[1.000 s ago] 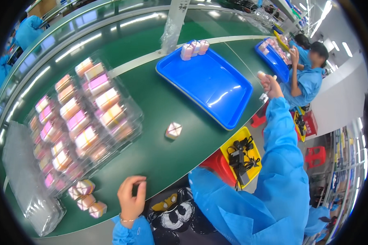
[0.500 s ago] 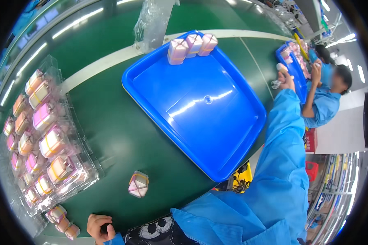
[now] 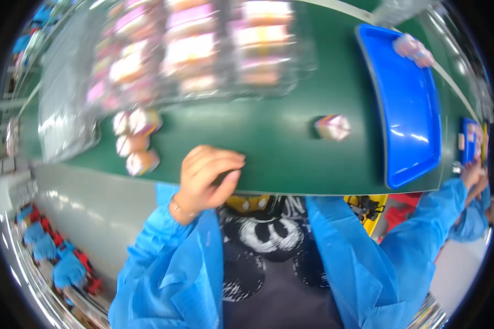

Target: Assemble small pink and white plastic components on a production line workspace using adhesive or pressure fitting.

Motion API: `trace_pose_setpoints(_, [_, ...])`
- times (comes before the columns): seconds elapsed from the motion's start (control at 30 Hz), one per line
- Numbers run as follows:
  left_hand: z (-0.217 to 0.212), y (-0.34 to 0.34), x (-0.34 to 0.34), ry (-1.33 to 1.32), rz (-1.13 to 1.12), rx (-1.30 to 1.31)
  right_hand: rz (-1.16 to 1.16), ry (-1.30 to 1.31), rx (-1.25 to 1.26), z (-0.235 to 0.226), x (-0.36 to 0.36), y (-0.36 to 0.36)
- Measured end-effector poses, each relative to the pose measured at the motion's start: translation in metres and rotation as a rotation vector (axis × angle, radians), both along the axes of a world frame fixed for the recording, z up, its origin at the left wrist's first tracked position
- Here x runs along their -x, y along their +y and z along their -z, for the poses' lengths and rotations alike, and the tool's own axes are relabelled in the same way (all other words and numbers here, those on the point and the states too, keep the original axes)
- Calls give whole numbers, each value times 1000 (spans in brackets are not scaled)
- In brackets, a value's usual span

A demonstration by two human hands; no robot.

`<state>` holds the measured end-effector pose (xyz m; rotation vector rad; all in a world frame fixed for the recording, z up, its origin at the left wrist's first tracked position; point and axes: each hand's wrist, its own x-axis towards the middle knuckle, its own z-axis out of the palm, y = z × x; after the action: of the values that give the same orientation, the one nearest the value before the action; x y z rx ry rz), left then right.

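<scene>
My left hand [image 3: 208, 178] hovers at the near edge of the green table, fingers loosely bent, thumb apart, nothing visible between them. To its left sit several small pastel blocks banded with yellow [image 3: 139, 148]. One more banded block [image 3: 333, 127] stands alone to its right. My right arm stretches far right, where my right hand [image 3: 470, 174] is small and blurred beside a second blue tray [image 3: 469, 148]; its fingers cannot be made out. Between my arms and the far side lies a large blue tray [image 3: 392, 131] with a few pastel blocks [image 3: 413, 50] at its far end.
Clear plastic trays [image 3: 299, 66] packed with banded pastel blocks fill the far left of the table. Clear plastic sheeting [image 3: 66, 104] lies beside them. A co-worker's blue sleeve [image 3: 469, 225] shows at far right. A yellow bin [image 3: 374, 219] with dark cords stands below the table edge.
The view has swung left, so the trays of blocks now appear at top and the large blue tray at right. My right arm still reaches right; the lone block remains on the table.
</scene>
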<state>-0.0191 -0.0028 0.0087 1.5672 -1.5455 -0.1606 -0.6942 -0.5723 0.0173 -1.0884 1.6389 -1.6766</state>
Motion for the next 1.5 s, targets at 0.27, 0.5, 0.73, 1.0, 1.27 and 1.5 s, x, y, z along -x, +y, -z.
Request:
trace_pose_setpoints(0.27, [-7,85,-50,-456,-698,164,-503,80,518,-155,-282,217])
trace_pose_setpoints(0.5, [25,107,-65,3,-663,29,-1191,-50,756,-108,-484,391])
trace_pose_setpoints(0.73, [37,108,-55,179,-561,61,-1392,-525,296,-44,-596,448])
trace_pose_setpoints(1.0, [12,45,-41,76,-136,57,-1623,-662,348,-63,-610,457])
trace_pose_setpoints(1.27, [20,23,-39,175,-63,-67,-1568,-426,382,-48,-600,443])
trace_pose_setpoints(1.5, [17,20,-40,251,-127,-67,-1587,-715,98,-48,-630,412])
